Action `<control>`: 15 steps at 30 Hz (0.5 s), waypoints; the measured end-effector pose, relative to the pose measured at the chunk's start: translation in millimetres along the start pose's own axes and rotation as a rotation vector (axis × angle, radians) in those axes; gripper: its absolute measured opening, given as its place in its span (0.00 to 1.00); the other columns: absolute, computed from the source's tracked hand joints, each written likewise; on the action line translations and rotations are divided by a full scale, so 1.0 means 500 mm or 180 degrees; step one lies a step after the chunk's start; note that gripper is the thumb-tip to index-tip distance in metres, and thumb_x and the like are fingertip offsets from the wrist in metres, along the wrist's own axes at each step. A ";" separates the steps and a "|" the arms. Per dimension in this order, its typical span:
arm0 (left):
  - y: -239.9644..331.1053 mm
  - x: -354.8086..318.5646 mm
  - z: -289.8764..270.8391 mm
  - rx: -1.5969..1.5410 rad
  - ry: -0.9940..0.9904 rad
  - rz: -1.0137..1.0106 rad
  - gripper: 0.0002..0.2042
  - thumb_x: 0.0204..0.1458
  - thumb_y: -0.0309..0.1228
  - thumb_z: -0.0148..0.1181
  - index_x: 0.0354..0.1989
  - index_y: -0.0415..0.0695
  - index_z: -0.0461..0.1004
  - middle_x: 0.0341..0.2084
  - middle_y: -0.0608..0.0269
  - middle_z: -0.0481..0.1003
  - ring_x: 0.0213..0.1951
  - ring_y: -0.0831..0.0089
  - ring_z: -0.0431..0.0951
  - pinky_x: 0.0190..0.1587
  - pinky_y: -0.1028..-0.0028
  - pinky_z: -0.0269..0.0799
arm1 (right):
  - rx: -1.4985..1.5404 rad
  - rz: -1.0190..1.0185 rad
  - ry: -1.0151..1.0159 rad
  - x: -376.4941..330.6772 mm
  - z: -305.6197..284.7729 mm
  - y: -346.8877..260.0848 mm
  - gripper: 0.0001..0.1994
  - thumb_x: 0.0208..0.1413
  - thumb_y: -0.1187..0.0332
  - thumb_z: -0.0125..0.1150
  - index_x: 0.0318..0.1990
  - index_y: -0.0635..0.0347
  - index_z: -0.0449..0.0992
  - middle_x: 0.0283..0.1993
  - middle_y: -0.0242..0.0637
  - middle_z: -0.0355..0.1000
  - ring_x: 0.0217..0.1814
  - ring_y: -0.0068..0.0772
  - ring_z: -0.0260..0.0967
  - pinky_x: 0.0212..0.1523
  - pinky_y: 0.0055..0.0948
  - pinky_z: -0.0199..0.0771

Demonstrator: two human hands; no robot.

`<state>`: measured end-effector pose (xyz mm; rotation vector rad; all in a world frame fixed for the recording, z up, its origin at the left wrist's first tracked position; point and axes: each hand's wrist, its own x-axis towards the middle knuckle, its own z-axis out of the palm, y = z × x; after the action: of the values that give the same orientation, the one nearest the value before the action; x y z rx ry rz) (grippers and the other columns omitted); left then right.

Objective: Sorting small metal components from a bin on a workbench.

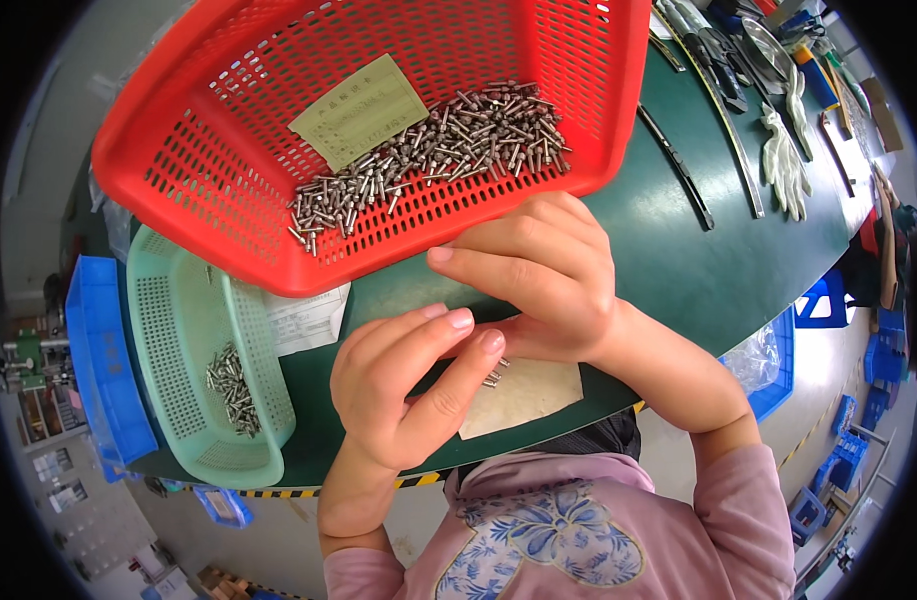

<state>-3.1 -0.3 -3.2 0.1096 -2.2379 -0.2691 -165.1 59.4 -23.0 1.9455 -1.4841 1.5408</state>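
Remotely, I watch the bare left hand (399, 385) and bare right hand (544, 275), fingers curled near mid-frame; I can't tell what either grips. Slim, silvery metal pins (493, 379) show just below the right hand.

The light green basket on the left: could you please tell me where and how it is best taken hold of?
I'd grip the light green basket by its rounded near-end rim, coming from the person's side. That end lies exposed, while the red basket covers the far end and a blue bin crowds the left. Keeping it level seems wise, given the loose metal pins inside.
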 end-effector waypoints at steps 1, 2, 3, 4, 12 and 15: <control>0.000 -0.001 0.001 0.0093 0.0020 0.0064 0.14 0.36 0.24 0.69 0.36 0.45 0.80 0.39 0.64 0.73 0.36 0.68 0.75 0.30 0.74 0.71 | 0.0002 0.0011 0.0006 0.000 0.000 -0.001 0.23 0.28 0.62 0.69 0.38 0.60 0.78 0.32 0.33 0.74 0.30 0.32 0.70 0.30 0.29 0.65; 0.000 -0.002 0.001 0.0086 0.0021 0.0062 0.14 0.36 0.24 0.69 0.36 0.45 0.80 0.39 0.64 0.73 0.36 0.68 0.75 0.30 0.74 0.71 | 0.0004 0.0022 0.0011 0.000 0.000 -0.001 0.23 0.28 0.62 0.68 0.38 0.60 0.78 0.32 0.33 0.74 0.30 0.31 0.70 0.30 0.29 0.65; 0.000 -0.001 0.001 0.0129 0.0008 0.0095 0.14 0.36 0.24 0.69 0.36 0.45 0.80 0.39 0.65 0.73 0.36 0.68 0.75 0.30 0.74 0.71 | -0.0002 0.0026 0.0007 0.001 0.003 0.000 0.23 0.28 0.62 0.68 0.38 0.60 0.78 0.32 0.33 0.74 0.30 0.31 0.70 0.30 0.29 0.65; 0.000 -0.001 0.001 0.0173 -0.0005 0.0128 0.13 0.37 0.25 0.69 0.36 0.45 0.80 0.39 0.65 0.73 0.37 0.69 0.75 0.30 0.74 0.71 | -0.0032 -0.0038 0.0134 0.002 0.008 0.003 0.23 0.25 0.63 0.67 0.38 0.58 0.77 0.32 0.30 0.73 0.27 0.29 0.69 0.28 0.27 0.63; 0.000 -0.007 -0.002 0.0241 0.0005 0.0199 0.13 0.38 0.25 0.68 0.35 0.45 0.80 0.39 0.65 0.73 0.37 0.70 0.74 0.30 0.75 0.70 | -0.0097 -0.0157 0.0215 0.000 0.013 0.002 0.23 0.23 0.65 0.64 0.37 0.57 0.77 0.31 0.28 0.72 0.24 0.26 0.66 0.26 0.26 0.61; 0.001 -0.008 0.001 0.0245 0.0045 0.0212 0.12 0.38 0.25 0.68 0.35 0.45 0.80 0.39 0.65 0.73 0.37 0.70 0.74 0.30 0.75 0.70 | -0.0134 -0.0175 0.0200 -0.003 0.013 0.004 0.23 0.24 0.66 0.64 0.37 0.57 0.77 0.31 0.27 0.72 0.24 0.26 0.66 0.26 0.26 0.60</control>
<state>-0.8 1.1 -6.3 0.0777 -2.2336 -0.1460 -162.8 54.9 -27.4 1.8807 -1.4142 1.5206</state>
